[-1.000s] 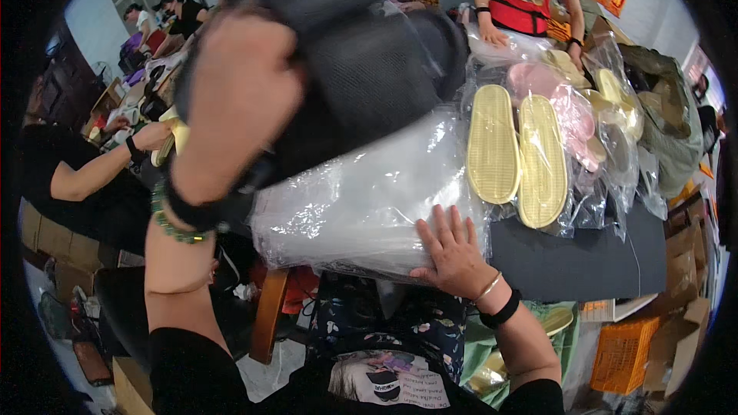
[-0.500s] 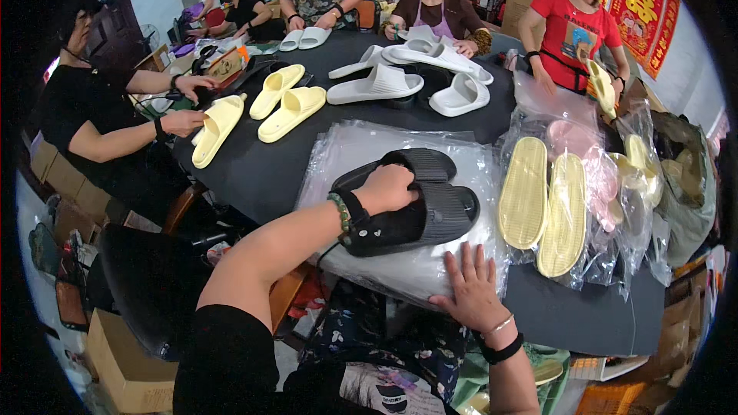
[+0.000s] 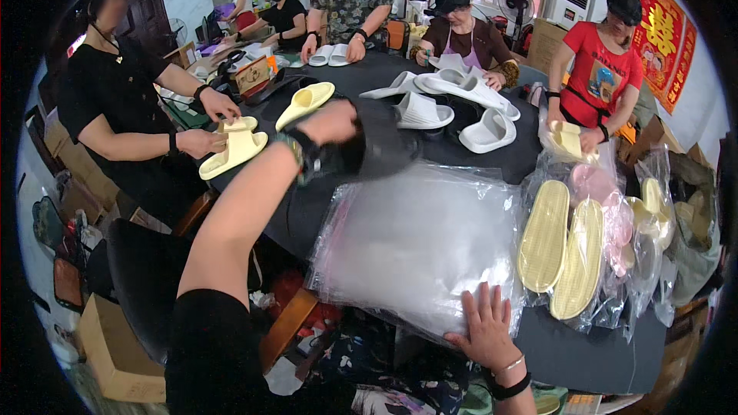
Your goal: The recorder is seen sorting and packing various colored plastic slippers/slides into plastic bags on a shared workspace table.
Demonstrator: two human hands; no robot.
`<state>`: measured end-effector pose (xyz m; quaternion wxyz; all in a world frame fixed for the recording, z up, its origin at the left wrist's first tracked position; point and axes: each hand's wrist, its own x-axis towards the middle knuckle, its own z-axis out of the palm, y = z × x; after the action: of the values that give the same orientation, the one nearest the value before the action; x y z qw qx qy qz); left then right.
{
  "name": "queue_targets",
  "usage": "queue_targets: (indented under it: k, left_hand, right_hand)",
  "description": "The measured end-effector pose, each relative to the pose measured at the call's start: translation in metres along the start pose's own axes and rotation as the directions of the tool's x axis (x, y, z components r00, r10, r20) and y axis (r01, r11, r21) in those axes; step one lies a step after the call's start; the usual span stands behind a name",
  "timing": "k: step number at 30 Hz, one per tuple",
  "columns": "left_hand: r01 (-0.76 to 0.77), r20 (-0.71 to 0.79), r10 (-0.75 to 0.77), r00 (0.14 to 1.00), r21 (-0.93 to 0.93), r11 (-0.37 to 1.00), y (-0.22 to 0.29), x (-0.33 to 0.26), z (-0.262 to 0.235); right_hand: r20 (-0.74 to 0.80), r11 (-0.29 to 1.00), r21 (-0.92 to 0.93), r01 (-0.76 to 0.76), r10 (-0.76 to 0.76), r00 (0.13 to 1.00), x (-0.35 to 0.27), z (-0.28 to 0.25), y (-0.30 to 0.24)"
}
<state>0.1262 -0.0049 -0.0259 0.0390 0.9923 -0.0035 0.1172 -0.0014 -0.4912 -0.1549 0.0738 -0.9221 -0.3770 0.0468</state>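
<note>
Counter: dark, matte, flat sheet, curved far edge; everything is carried on it. Bag stack: clear thin plastic, roughly rectangular, slick with crinkled glossy edges, many layers, laid flat at the near side.

Pale grey slippers: moulded, smooth, ribbed broad straps, grouped beyond the stack, some overlapped. Bagged yellow slippers: long rounded soles turned up, fine ridged tread, wrapped in clear film, placed just right of the stack.

Dark slippers: black, smeared by motion blur; held in the left hand near the stack's far left corner, between the loose yellow slipper and the grey group. Count and contact with the counter cannot be told. Pink slippers: bagged, rounded, partly veiled by film glare, laid beside the yellow soles.

Left hand: fingers curled closed on the dark slippers; exact fingertip placement is lost in blur. Right hand: fingers spread wide, palm down, pressed on the near right corner of the stack; nothing gripped. Black wristband: soft, matte. Bangle: thin, shiny metal, worn just beside it.
</note>
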Motion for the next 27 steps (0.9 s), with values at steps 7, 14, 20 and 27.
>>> queue_targets:
  k: [7,14,20,27]
  left_hand:
    - [0.524,-0.239,-0.484,0.842,0.148,0.839,-0.061,0.030,-0.043]
    - [-0.028,-0.379,0.012,0.925,-0.037,0.999,0.050,-0.041,0.046]
    - [-0.397,-0.044,0.395,0.918,-0.151,0.905,0.212,-0.155,0.043]
    - [-0.494,0.113,0.508,0.854,-0.127,0.860,0.241,-0.204,0.075]
  right_hand:
    - [0.012,1.000,-0.005,-0.012,0.013,1.000,-0.002,0.001,-0.006]
    - [0.006,1.000,0.000,-0.016,0.016,1.000,0.003,0.000,0.001]
    - [-0.058,0.998,-0.018,-0.059,0.058,0.997,-0.001,0.006,0.009]
    - [-0.097,0.998,0.055,0.016,-0.010,0.995,-0.003,0.006,0.014]
